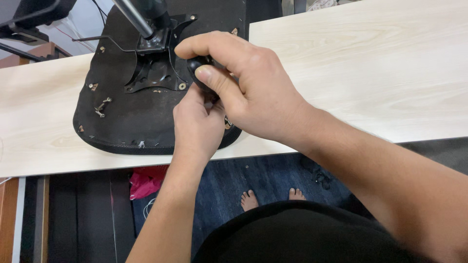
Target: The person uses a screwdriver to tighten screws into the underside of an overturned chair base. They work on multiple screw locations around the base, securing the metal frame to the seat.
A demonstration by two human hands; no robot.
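Right hand (pixel 243 85): pinching black knob (pixel 197 65).
Left hand (pixel 197 124): curled beneath, grip unclear.
Chair seat (pixel 126 122): upside-down on bench (pixel 365 73), mounting plate (pixel 156 68) screwed, 2 loose screws (pixel 101 107).

A small round black knob (pixel 197 65) sits just above centre of the frame, glossy, mostly hidden, pinched at its top. Under it, an upturned black chair seat (pixel 126 117) lies flat on the pale table at upper left, its rounded edge overhanging the near rim, black metal mounting plate (pixel 156 73) bolted at its middle.
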